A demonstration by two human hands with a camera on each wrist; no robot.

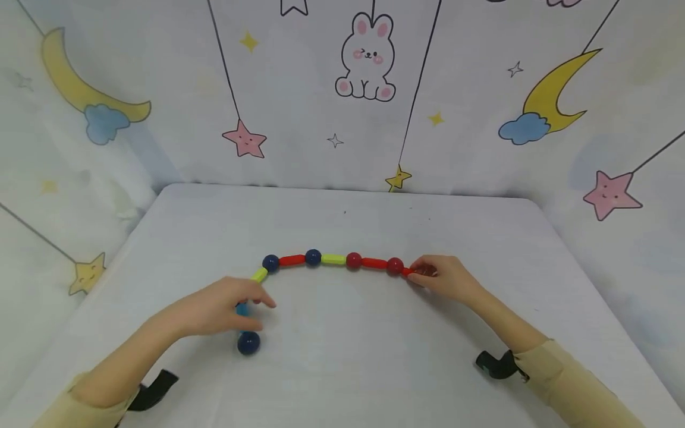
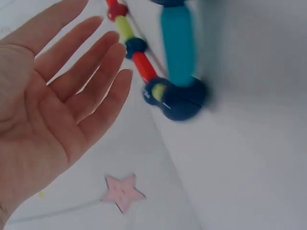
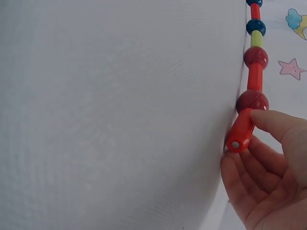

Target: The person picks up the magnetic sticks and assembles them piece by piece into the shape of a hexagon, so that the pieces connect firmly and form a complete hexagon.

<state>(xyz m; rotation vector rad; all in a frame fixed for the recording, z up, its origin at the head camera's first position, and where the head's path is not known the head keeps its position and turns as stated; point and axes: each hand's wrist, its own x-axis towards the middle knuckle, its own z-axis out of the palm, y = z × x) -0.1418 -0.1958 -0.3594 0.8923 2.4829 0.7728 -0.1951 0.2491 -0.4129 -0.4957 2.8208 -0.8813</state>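
Observation:
A curved chain of magnetic rods and balls lies on the white table. My right hand [image 1: 451, 279] pinches the red rod [image 3: 240, 132] at the chain's right end; a metal tip shows on its free end. That rod meets a dark red ball [image 1: 395, 266]. My left hand [image 1: 220, 304] hovers over the chain's left part with fingers spread and nothing in them. Beneath it are a blue rod [image 2: 179, 45] and, at the near end, a navy ball [image 1: 248, 343]. The fingers partly hide a lime rod [image 1: 259, 275] and the joint below it in the head view.
Between the hands the chain runs on through a navy ball [image 1: 313, 257], a lime rod [image 1: 334, 260], a red rod [image 1: 374, 263] and others. Behind the table [image 1: 342, 368] hangs a cloth backdrop [image 1: 305, 89] with moons, stars and a bunny. Black camera mounts sit at both sleeves.

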